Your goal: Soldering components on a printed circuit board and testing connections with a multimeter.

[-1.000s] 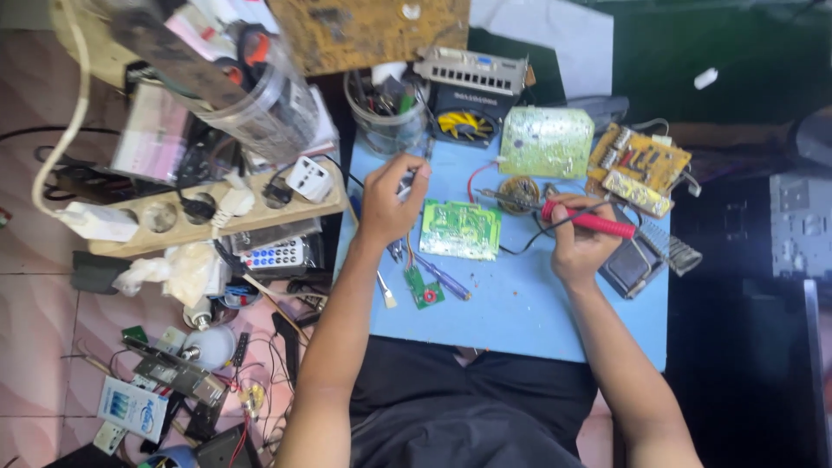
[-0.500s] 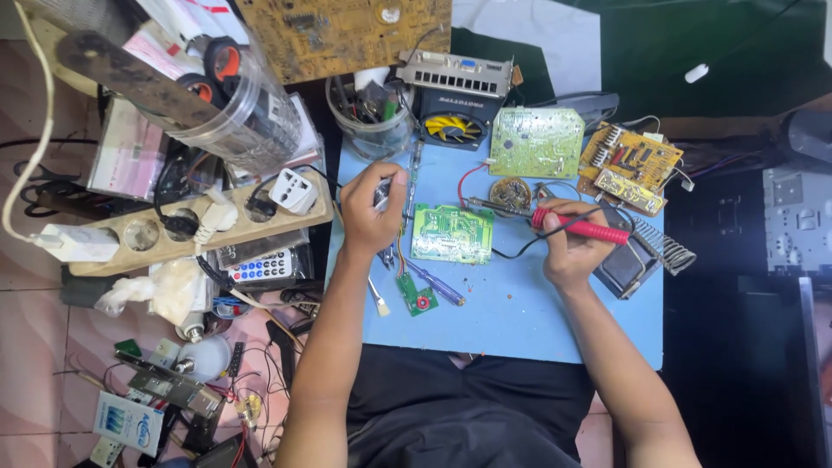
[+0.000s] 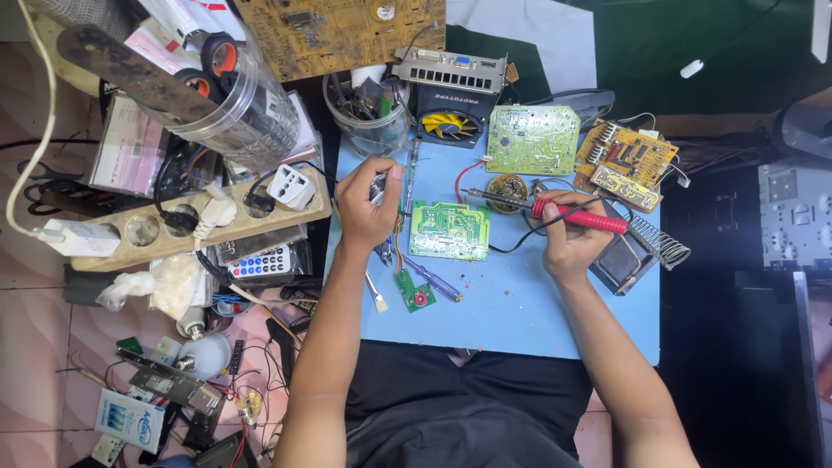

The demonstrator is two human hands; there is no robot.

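Note:
A green circuit board (image 3: 450,230) lies flat in the middle of the blue table (image 3: 520,312). My right hand (image 3: 568,232) grips a red-handled soldering iron (image 3: 579,216), with its tip pointing left over a small round tin (image 3: 507,187) just above the board. My left hand (image 3: 367,202) is closed on a small dark and silver object at the board's left side; what it is cannot be made out. A small green board (image 3: 415,290) and a blue-handled screwdriver (image 3: 436,282) lie just below the main board.
Further boards (image 3: 532,139) (image 3: 626,162), a fan card (image 3: 451,97) and a clear cup of tools (image 3: 367,108) line the table's far edge. A coiled iron stand (image 3: 659,243) sits at right. A wooden power strip (image 3: 186,221), jar, remote and loose parts crowd the floor at left.
The view has shifted slightly. My left hand has stayed closed at the board's left edge, and my right hand keeps the iron near the round tin.

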